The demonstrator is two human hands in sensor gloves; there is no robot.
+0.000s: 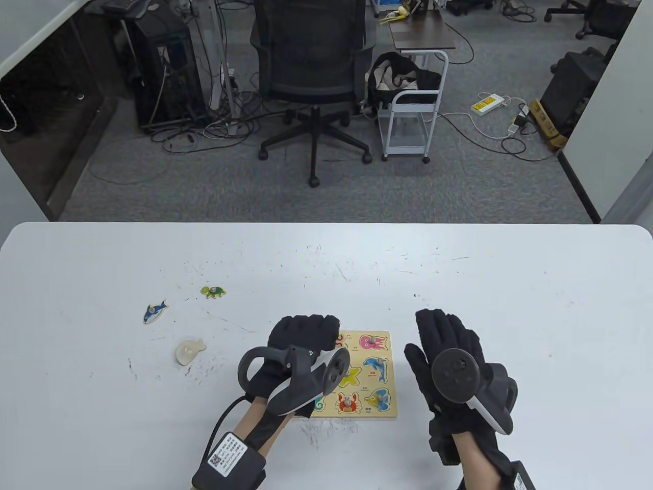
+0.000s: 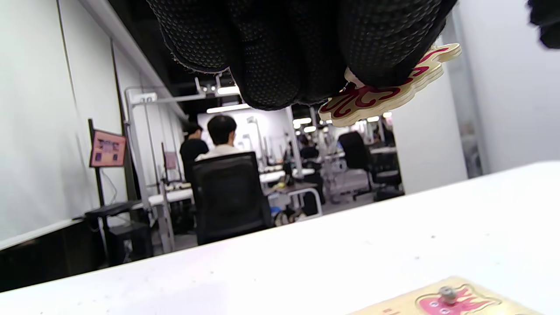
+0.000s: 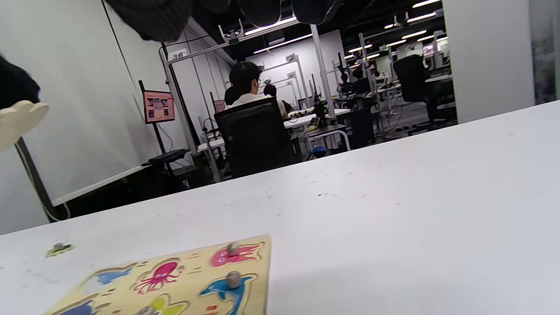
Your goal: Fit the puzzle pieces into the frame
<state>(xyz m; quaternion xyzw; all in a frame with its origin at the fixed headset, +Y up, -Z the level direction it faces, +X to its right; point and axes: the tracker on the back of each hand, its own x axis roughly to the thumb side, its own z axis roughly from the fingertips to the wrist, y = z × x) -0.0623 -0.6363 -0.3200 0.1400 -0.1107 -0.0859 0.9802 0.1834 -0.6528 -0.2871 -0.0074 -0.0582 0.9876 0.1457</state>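
The wooden puzzle frame (image 1: 377, 412) lies at the table's front middle, with several animal pieces seated, such as a pink squid (image 1: 372, 341) and a blue dolphin (image 1: 376, 366). My left hand (image 1: 311, 326) hovers over the frame's far left corner. In the left wrist view its fingers (image 2: 284, 52) pinch a red octopus piece (image 2: 385, 87) above the frame (image 2: 481, 306). My right hand (image 1: 438, 332) is open and empty, fingers spread, just right of the frame. The frame's printed octopus slot (image 3: 159, 275) is open in the right wrist view.
Loose pieces lie to the left: a green turtle (image 1: 212, 292), a blue shark (image 1: 154, 311), and a pale face-down piece (image 1: 190, 350). An office chair (image 1: 311, 76) and a small cart (image 1: 413, 117) stand beyond the table's far edge.
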